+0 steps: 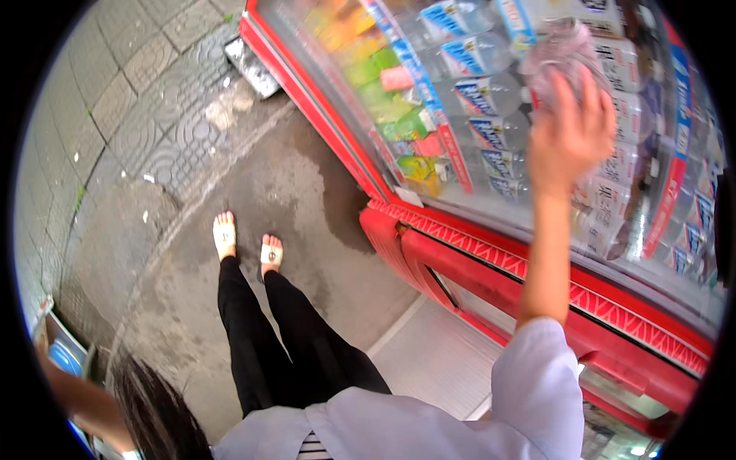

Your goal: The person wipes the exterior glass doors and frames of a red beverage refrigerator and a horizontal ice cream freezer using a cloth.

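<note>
My right hand (569,129) is spread over a crumpled pinkish cloth (560,49), holding it against the front of a red-framed drinks refrigerator (330,115). Behind the glass, clear plastic bottles with blue, white and red labels (476,96) stand in rows beside bottles with white labels (618,118). The hand is slightly blurred. At the lower left rim my left forearm (86,402) shows, while the left hand is out of view.
The refrigerator's red lower panel (460,270) juts out near a ribbed pale surface (437,351). My feet, in white sandals (224,233), stand on stained, partly wet concrete (287,178). Patterned paving (155,103) lies beyond. A container with something blue (66,356) is at the left.
</note>
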`<state>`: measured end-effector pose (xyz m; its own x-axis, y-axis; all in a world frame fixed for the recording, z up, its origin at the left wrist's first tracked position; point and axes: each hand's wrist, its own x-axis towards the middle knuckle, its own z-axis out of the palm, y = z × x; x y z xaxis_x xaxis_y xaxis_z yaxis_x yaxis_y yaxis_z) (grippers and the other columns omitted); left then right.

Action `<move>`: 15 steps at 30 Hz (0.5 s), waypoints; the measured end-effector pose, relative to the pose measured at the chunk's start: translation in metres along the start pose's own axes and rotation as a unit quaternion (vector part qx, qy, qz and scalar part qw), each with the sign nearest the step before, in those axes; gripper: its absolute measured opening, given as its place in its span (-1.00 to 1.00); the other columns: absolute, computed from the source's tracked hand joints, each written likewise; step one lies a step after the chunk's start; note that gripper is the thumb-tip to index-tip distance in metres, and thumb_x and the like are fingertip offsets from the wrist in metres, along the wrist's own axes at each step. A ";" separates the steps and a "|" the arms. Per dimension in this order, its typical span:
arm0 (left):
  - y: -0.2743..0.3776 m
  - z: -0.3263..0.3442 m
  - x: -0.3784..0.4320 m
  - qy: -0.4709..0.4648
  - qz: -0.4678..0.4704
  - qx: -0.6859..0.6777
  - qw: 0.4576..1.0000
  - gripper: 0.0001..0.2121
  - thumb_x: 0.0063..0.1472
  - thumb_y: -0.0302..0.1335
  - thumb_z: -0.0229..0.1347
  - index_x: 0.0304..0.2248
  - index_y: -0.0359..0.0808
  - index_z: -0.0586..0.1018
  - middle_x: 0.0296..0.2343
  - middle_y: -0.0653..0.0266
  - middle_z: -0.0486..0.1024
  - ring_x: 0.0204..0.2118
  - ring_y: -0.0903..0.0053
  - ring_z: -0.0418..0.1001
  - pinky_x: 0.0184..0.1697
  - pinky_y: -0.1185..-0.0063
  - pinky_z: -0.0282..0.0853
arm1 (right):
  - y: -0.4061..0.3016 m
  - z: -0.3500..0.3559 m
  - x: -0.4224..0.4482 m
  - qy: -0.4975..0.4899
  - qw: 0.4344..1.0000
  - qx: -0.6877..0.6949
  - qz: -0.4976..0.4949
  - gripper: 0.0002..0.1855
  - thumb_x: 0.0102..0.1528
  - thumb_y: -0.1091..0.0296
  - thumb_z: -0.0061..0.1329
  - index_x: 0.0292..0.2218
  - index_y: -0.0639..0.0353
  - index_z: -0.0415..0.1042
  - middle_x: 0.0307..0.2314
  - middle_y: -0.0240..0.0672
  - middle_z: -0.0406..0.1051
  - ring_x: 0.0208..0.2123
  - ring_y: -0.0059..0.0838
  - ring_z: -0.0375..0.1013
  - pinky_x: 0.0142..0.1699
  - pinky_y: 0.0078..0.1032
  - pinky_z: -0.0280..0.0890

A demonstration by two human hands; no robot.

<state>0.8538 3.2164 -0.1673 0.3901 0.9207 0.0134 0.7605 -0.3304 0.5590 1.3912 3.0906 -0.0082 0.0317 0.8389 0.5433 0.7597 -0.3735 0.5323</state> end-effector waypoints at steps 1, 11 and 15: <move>-0.006 -0.005 0.005 0.004 0.002 0.017 1.000 -0.66 0.01 -0.56 -0.01 -0.16 -0.37 0.33 -0.22 0.14 0.31 -0.15 0.35 0.26 -0.10 0.52 0.14 | -0.010 0.020 0.001 0.009 0.997 -0.079 -0.013 -0.59 -0.17 0.48 -0.16 -0.24 -0.17 0.41 -0.09 -0.46 0.24 -0.04 -0.30 0.17 -0.03 -0.27 0.01; -0.077 0.024 -0.049 -0.141 -0.057 0.103 0.983 -0.64 0.01 -0.53 0.00 -0.14 -0.34 0.32 -0.16 0.14 0.26 -0.08 0.34 0.17 -0.04 0.48 0.06 | -0.126 0.197 -0.316 -0.528 0.782 -0.055 -0.327 -0.58 0.02 0.23 -0.36 -0.09 0.09 0.29 -0.02 -0.44 0.12 0.09 -0.46 -0.07 0.09 -0.28 -0.21; -0.084 0.025 -0.065 -0.164 -0.062 0.117 0.977 -0.63 0.01 -0.52 0.00 -0.13 -0.33 0.32 -0.14 0.14 0.24 -0.05 0.34 0.14 -0.02 0.47 0.03 | -0.097 0.112 -0.404 -0.760 0.639 -0.076 -0.090 -0.68 0.03 0.28 -0.34 -0.23 -0.11 0.42 -0.18 -0.60 0.31 -0.04 -0.57 0.13 -0.06 -0.33 -0.11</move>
<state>0.7771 3.1792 -0.2357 0.4041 0.8527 -0.3309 0.8953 -0.2946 0.3342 1.3777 2.8326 -0.3519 0.6353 0.2464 -0.7319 0.7713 -0.1544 0.6175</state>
